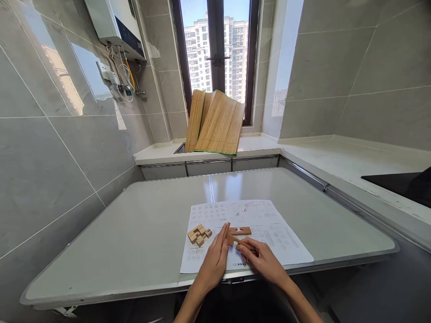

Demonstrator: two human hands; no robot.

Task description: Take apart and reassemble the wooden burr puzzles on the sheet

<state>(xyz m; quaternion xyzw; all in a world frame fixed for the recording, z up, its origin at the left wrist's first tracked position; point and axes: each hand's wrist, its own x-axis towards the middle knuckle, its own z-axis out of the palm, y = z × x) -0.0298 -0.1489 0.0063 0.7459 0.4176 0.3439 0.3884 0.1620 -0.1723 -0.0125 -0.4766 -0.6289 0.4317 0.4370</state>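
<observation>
Over the front part of a printed paper sheet (283,251), my left hand (215,258) has its fingers together against an upright wooden piece (228,228). To its right, my right hand (261,258) pinches a slanting wooden strip (239,242) between thumb and fingers. The two held pieces meet or nearly meet between the hands; the exact contact is hidden. Just beyond them lies a flat, notched wooden piece (245,231). Several light wooden blocks (199,234), joined in an angular cluster, rest on the sheet left of my left hand.
The sheet lies on a pale folding table (134,242). A white counter (310,148) runs behind and to the right, with a black hob (400,184). A bamboo mat (220,123) leans at the window. A water heater (117,29) hangs at the upper left.
</observation>
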